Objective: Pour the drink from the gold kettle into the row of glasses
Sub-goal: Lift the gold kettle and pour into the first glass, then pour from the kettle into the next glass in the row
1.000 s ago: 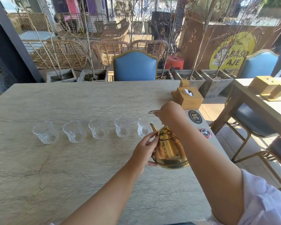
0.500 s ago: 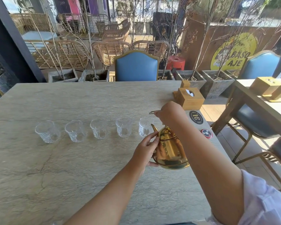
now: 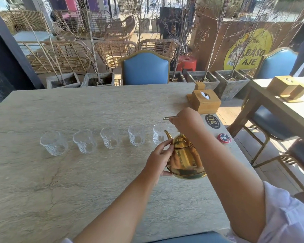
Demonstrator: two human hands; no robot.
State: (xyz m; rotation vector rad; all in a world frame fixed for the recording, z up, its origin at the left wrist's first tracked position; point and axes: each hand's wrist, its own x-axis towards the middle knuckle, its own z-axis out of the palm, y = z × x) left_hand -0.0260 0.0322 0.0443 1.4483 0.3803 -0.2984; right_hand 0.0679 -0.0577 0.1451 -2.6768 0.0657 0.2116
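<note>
A shiny gold kettle [image 3: 184,160] sits at the right of the stone table [image 3: 60,181], its spout pointing up-left toward the nearest glass. My right hand [image 3: 186,122] is closed around the kettle's thin top handle. My left hand [image 3: 159,159] rests against the kettle's left side, fingertips near the lid. Several empty clear glasses stand in a row across the table, from the leftmost glass [image 3: 54,142] to the rightmost glass [image 3: 159,133], which stands just beyond the spout. No liquid shows in any glass.
A wooden tissue box [image 3: 205,100] stands at the table's far right edge, with a black round number sticker [image 3: 212,121] and a red call button [image 3: 224,138] near it. A blue chair [image 3: 145,68] faces me. Another table [image 3: 288,106] and chairs stand to the right.
Both hands and the kettle have held nearly still; only the camera view has shifted slightly.
</note>
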